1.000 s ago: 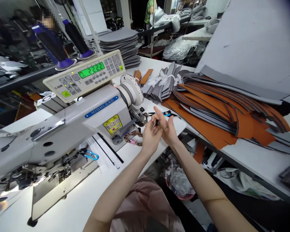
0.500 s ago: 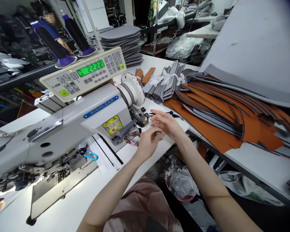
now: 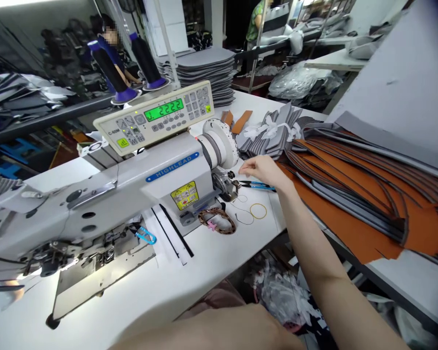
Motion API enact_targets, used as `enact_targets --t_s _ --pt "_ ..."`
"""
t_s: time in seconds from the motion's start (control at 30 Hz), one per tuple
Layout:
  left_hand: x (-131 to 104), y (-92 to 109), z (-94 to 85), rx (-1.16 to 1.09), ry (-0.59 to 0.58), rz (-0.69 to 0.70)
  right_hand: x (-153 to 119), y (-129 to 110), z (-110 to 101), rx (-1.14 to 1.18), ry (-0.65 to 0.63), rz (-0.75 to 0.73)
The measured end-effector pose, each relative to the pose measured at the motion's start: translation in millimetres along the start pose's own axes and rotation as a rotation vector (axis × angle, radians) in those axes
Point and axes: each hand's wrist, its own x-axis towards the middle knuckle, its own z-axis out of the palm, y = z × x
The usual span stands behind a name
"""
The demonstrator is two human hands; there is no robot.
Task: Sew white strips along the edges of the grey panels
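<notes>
My right hand (image 3: 260,168) is just right of the bobbin winder (image 3: 227,187) on the sewing machine. Its fingers are bent with the tips together; whatever they hold, if anything, cannot be made out. Low at the bottom edge, my left hand (image 3: 277,333) shows only its back and wrist, with its fingers hidden. Beneath my right hand lie blue-handled thread snips (image 3: 260,185) on the white table. A loose thread (image 3: 244,222), a yellow rubber band (image 3: 258,211) and a leopard-print hair tie (image 3: 229,227) with a pink charm lie nearer me.
The sewing machine (image 3: 175,181) fills the left, with its control panel (image 3: 113,131) and handwheel (image 3: 224,141) above. Orange and grey cut pieces (image 3: 350,194) spread on the right. Tied grey pieces (image 3: 277,129) lie behind. Below the table edge is a basket of plastic scraps (image 3: 281,296).
My left hand has drawn back from beside the right hand to the bottom edge. My right hand has turned palm down, fingers now bent together. The view has shifted, showing the snips and rubber band.
</notes>
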Motion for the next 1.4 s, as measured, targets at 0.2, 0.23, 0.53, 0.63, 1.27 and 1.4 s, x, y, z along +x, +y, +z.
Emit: enact_targets --t_s 0.2,0.23,0.53,0.63,1.27,1.4 --pt "-8.9 -5.1 -1.4 -0.33 0.54 -0.249 18.1 -1.8 6.2 -0.214 -0.079 -0.058" --pt "-10.3 -9.1 -3.0 -0.37 0.618 -0.27 17.8 -1.2 7.0 -0.235 -0.077 -0.057" --pt "-28.2 -34.3 -32.5 -0.627 1.297 -0.185 16.2 3.6 10.9 -0.373 -0.072 0.03" --pt "-34.6 -30.3 -34.6 -0.659 1.315 -0.17 16.1 1.8 10.8 -0.404 -0.062 0.047" --pt "-8.5 -1.4 2.1 -2.069 1.272 -0.283 13.1 4.7 9.5 -0.335 -0.236 -0.052" --pt "-3.8 3.5 11.0 -2.116 1.313 -0.271 12.9 8.2 12.9 -0.296 -0.048 -0.058"
